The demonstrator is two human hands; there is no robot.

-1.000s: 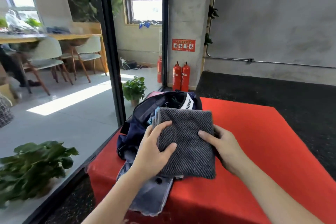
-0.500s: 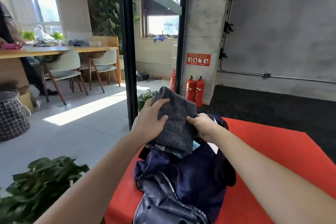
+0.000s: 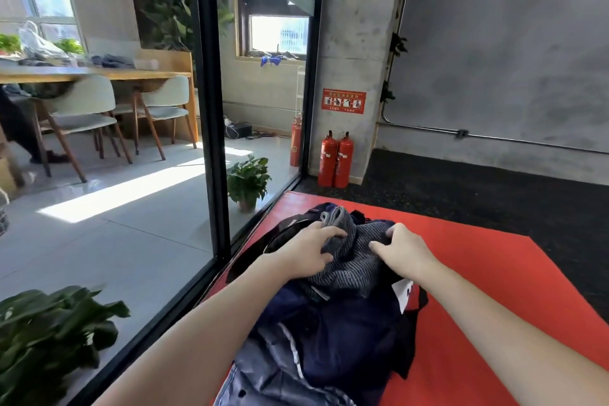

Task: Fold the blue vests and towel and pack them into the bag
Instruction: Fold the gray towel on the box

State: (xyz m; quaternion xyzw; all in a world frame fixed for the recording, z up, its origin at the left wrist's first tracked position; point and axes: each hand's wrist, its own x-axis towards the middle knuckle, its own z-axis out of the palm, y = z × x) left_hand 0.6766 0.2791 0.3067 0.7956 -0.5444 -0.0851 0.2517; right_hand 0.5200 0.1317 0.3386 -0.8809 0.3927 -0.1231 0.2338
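Note:
A folded grey striped towel (image 3: 354, 262) sits bunched in the mouth of a dark navy bag (image 3: 349, 323) on the red table top (image 3: 494, 277). My left hand (image 3: 304, 255) grips the towel's left side with curled fingers. On the towel's right edge, my right hand (image 3: 403, 250) holds the cloth, its fingers dug into it. A blue denim vest (image 3: 263, 379) lies crumpled at the near end of the bag, partly under it. The bag's inside is hidden by the towel.
A glass wall with a black frame (image 3: 211, 142) runs along the table's left edge. Two red fire extinguishers (image 3: 336, 160) stand beyond the table's far end. A potted plant (image 3: 247, 180) stands behind the glass, and a leafy plant (image 3: 49, 336) is at lower left.
Both hands lifted the folded towel off the table, carried it over the bag and lowered it into the bag's mouth. The towel is now bunched instead of flat.

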